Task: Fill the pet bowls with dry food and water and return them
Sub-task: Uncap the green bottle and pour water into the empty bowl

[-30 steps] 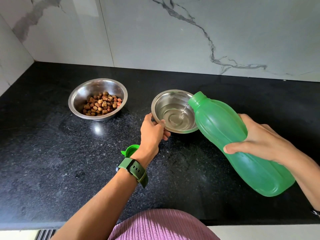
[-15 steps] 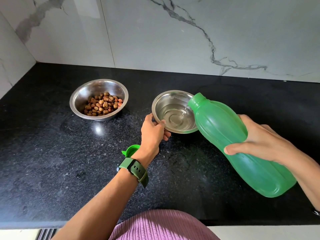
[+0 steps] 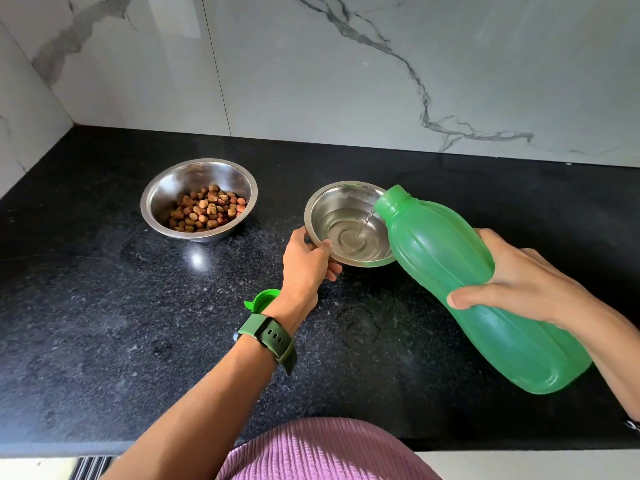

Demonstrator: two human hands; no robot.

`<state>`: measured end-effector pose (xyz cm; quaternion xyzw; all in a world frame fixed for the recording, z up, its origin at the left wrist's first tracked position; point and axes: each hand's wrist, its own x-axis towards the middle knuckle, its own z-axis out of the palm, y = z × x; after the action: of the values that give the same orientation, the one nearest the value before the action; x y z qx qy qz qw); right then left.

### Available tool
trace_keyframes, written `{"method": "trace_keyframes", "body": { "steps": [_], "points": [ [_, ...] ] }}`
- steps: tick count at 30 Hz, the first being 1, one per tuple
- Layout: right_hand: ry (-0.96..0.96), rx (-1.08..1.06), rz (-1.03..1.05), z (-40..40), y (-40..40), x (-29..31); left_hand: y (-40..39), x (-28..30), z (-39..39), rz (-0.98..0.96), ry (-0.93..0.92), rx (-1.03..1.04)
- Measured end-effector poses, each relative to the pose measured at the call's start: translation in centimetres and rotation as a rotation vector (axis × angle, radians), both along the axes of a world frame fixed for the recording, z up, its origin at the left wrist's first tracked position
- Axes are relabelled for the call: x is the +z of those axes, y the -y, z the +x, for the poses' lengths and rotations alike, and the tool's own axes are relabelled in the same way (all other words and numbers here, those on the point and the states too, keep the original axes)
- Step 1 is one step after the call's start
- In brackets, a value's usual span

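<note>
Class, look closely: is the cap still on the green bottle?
No, the green bottle has an open neck pouring water, and its cap lies on the counter.

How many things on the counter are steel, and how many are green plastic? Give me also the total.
Steel: 2, the food bowl and the water bowl.
Green plastic: 2, the bottle and its cap.
Total: 4.

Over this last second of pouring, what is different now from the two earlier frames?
Very little. Nothing was taken hold of or let go: the right hand still holds the tilted green bottle pouring a thin stream into the water bowl, and the left hand still steadies its rim. The kibble bowl and green cap have not moved.
</note>
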<state>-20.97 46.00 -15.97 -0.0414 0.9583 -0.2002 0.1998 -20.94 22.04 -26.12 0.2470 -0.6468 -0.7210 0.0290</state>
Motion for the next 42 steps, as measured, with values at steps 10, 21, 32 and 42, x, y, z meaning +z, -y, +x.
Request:
{"method": "trace_keyframes", "body": {
  "steps": [10, 21, 32, 42],
  "points": [
    [-0.084, -0.014, -0.222, 0.8, 0.9, -1.6, 2.3, 1.1, 1.2, -0.157, 0.061, -0.055],
    [-0.376, -0.099, -0.593, 3.7, 5.0, -5.0, 3.7, 4.0, 4.4, -1.252, 0.176, -0.594],
    [-0.632, -0.128, -0.886, 5.3, 7.6, -8.0, 3.5, 2.7, 6.2, -1.515, 0.373, -0.865],
    [-0.65, -0.19, -0.919, 4.5, 7.5, -9.4, 3.0, 8.3, 4.0, -1.24, 0.174, -0.74]
  ]
}}
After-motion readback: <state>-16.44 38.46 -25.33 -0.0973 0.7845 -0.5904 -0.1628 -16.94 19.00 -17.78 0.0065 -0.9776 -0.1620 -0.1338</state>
